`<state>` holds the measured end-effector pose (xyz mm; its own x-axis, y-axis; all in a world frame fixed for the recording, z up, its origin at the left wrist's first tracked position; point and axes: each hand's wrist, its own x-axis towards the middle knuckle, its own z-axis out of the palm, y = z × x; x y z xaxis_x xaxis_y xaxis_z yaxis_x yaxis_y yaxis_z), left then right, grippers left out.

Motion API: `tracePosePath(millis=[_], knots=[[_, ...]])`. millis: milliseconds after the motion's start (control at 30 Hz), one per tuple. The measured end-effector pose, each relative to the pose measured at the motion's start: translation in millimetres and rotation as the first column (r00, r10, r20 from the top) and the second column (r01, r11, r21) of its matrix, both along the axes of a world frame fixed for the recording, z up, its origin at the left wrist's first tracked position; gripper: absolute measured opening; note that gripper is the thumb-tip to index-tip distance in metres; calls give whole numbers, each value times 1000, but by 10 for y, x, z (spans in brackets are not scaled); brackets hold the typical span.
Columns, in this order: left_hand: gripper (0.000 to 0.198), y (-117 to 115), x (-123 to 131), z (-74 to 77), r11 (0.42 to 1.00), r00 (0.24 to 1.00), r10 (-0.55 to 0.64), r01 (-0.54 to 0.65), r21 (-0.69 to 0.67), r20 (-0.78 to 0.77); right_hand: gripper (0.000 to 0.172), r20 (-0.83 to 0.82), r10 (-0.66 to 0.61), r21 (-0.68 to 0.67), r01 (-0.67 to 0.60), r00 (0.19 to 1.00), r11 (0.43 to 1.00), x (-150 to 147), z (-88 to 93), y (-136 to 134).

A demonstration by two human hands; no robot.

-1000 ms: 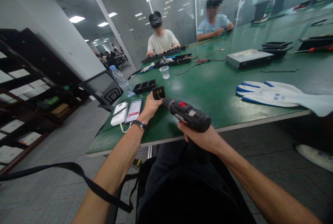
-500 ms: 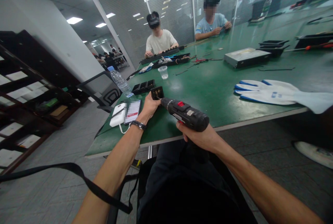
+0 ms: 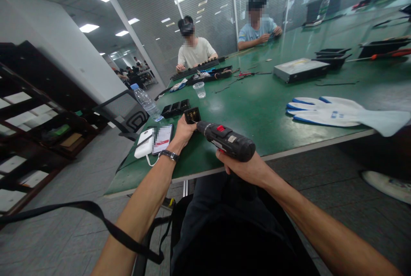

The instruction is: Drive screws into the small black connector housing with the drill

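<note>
Far left, dark shelving (image 3: 38, 109) against the wall, a black strap (image 3: 96, 216) trailing across the person's lap side. On the near left corner of the green table (image 3: 263, 113): a water bottle (image 3: 146, 101) upright at the edge, a white power bank (image 3: 144, 142) and a phone (image 3: 163, 138) lying flat side by side, apparently cabled together and kept just beside the working spot. The left hand (image 3: 183, 132), watch (image 3: 170, 154) on the wrist, is closed in a pinch around a small black block (image 3: 192, 115), which stands on edge on the table with its open face turned towards the person; the grip looks meant to brace it against the tabletop so it cannot twist. Just behind it, a black tray (image 3: 176, 107) of similar pieces, within easy reach; further back, a clear plastic cup (image 3: 199, 89). The drill (image 3: 228, 141) lies nearly level, its tip at the block's open face, body angled back to the table edge. The right hand (image 3: 248, 169) is wrapped around the drill's handle below the table edge, fingers mostly hidden, so the trigger finger cannot be made out. To the right, a pair of white gloves (image 3: 334, 111) lying flat, unworn, near the edge; beyond them a flat grey box (image 3: 300, 69). Two other people sit at the far end, hands on their own work.
</note>
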<state>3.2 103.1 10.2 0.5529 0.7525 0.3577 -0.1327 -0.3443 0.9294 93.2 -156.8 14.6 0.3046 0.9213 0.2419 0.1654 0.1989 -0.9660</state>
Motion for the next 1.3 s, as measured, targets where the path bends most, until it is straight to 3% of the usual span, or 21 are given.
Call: tracePosePath(millis=[1300], knots=[[58, -3, -1, 2, 1000, 1000, 10, -10, -7, -3, 12, 16, -14, -14, 14, 1000, 1000, 0, 31, -7]])
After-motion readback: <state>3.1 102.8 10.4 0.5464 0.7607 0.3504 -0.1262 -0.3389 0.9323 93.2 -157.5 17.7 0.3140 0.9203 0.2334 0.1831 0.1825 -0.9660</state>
